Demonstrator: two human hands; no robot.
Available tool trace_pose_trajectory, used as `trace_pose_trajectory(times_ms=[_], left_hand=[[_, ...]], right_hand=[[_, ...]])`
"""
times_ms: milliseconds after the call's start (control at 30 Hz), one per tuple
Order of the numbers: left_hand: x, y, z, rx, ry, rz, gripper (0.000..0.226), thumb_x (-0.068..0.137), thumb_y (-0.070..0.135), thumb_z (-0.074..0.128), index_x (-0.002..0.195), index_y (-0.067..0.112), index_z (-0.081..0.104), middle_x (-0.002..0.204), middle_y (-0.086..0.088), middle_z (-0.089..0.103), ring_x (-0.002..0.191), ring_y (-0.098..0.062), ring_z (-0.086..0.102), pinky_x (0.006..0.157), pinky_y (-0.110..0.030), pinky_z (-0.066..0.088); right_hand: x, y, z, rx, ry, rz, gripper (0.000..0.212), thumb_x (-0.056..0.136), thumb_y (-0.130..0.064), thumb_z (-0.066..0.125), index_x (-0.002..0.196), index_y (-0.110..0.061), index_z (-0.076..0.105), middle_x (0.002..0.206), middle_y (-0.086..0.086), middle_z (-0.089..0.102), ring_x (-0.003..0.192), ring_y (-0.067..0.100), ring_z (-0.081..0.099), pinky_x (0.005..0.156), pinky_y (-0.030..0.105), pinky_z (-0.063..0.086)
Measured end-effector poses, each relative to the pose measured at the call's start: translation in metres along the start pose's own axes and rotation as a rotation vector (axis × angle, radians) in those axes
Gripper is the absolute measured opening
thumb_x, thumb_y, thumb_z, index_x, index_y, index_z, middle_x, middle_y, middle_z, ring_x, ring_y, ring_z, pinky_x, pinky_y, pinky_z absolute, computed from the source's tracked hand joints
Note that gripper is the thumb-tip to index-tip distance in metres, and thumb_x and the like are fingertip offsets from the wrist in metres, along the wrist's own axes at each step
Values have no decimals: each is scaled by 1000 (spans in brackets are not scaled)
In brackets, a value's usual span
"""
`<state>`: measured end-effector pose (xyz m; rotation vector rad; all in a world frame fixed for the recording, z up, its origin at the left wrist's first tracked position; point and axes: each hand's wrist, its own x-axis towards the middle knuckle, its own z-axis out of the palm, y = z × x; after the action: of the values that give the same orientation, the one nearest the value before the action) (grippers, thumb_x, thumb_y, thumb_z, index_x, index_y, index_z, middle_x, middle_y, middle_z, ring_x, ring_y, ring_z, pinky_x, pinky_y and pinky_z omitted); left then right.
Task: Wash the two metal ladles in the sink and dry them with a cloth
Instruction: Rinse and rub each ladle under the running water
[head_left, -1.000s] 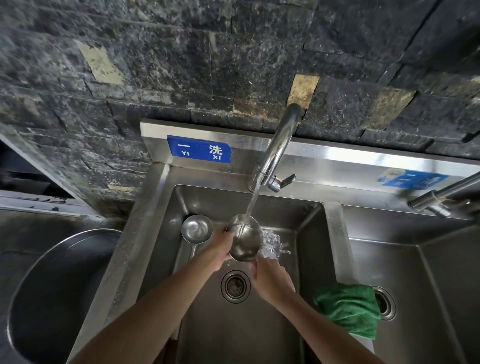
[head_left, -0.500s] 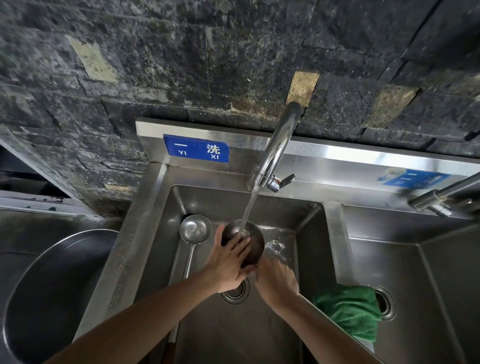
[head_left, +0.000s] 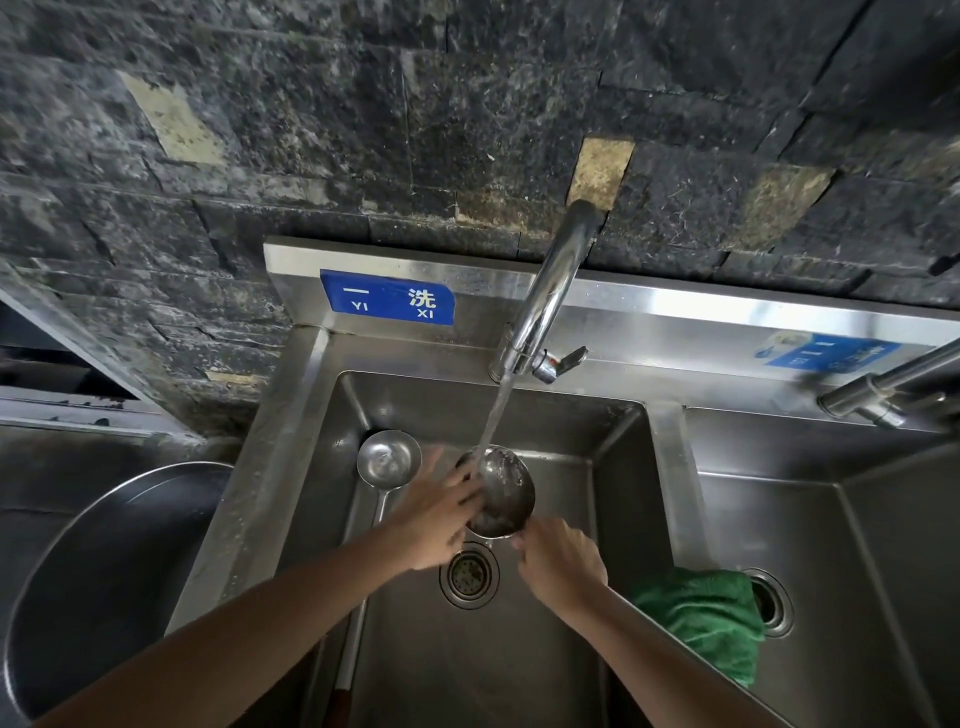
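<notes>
Two hands (head_left: 498, 535) around ladle (head_left: 506, 493), under running tap (head_left: 550, 291)

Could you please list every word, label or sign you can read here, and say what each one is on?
"一 洗" with "YI XI" beneath it: white letters on the blue label stuck to the steel back panel of the sink, above the left basin.
The second blue label, on the same panel further right: it bears white marks, but they are too blurred to read.
No other text shows.

left hand (head_left: 434, 519) flat, right hand (head_left: 561, 564) seemingly curled
</notes>
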<state>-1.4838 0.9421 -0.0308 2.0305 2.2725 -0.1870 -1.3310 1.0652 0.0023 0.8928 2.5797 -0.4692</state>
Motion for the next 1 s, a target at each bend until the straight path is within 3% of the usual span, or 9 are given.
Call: trace_pose_trajectory(times_ms=[100, 267, 333, 433, 533, 667, 767, 900, 1000], left_hand=[[-6, -17, 3, -38, 88, -27, 50, 78, 31, 71, 125, 16, 65, 147, -3, 52, 149, -28, 31, 120, -56, 28], [-11, -16, 5, -381, 91, -215, 83, 91, 18, 59, 159, 15, 12, 169, -2, 2, 155, -21, 10, 115, -42, 42], [-14, -11, 4, -446, 55, -249, 82, 96, 20, 53, 160, 16, 2, 169, -2, -4, 153, -22, 20, 109, -32, 46], [-20, -2, 11, -507, 82, -263, 82, 95, 20, 52, 160, 13, 3, 168, -5, 4, 149, -23, 29, 109, -35, 47], [-24, 0, 21, -477, 144, -305, 86, 93, 19, 54, 160, 13, 1, 168, -6, -1, 155, -23, 8, 123, -42, 29], [-26, 1, 23, -343, 192, -217, 86, 91, 28, 55, 161, 23, 5, 169, -1, -5, 156, -26, -1, 124, -42, 6], [-23, -4, 28, -339, 202, -218, 85, 89, 30, 56, 160, 29, 10, 169, 4, 6, 156, -23, 7, 125, -42, 12], [-16, -17, 23, -628, 92, -395, 96, 79, 20, 73, 157, 30, 17, 162, 9, 24, 148, -16, 31, 110, -38, 46], [-8, -13, 22, -677, -3, -438, 99, 74, 33, 74, 154, 30, 15, 159, 6, 26, 146, -21, 33, 108, -47, 45]], right_hand=[[3, -1, 4, 52, -65, -5, 32, 105, -39, 45, 113, -18, 68, 113, 11, 72, 107, 37, 68, 82, 42, 53], [20, -18, 14, 114, -129, -41, 42, 107, -47, 32, 110, -22, 66, 104, 6, 71, 99, 29, 70, 81, 40, 54], [30, -21, 16, 150, -155, -26, 48, 107, -51, 29, 104, -23, 67, 93, 0, 70, 86, 21, 70, 78, 39, 58], [44, -24, 15, 264, -220, -39, 45, 107, -48, 35, 103, -20, 70, 75, -4, 69, 64, 10, 66, 66, 34, 57], [44, -26, 8, 457, -229, -47, 45, 107, -44, 42, 96, -13, 72, 63, -3, 63, 46, 2, 55, 59, 28, 51], [40, -27, 2, 644, -129, -78, 36, 105, -39, 52, 90, -11, 67, 74, 4, 69, 46, -2, 58, 48, 17, 46], [39, -27, 2, 660, -132, -98, 40, 103, -43, 55, 83, -10, 67, 69, -2, 69, 44, -1, 61, 44, 15, 45], [32, -19, 12, 561, -98, -114, 40, 101, -39, 54, 63, -27, 57, 60, -6, 65, 48, -2, 55, 59, 26, 46], [28, -13, 19, 554, -73, -87, 41, 99, -38, 54, 60, -25, 55, 54, -9, 58, 48, -1, 51, 59, 29, 41]])
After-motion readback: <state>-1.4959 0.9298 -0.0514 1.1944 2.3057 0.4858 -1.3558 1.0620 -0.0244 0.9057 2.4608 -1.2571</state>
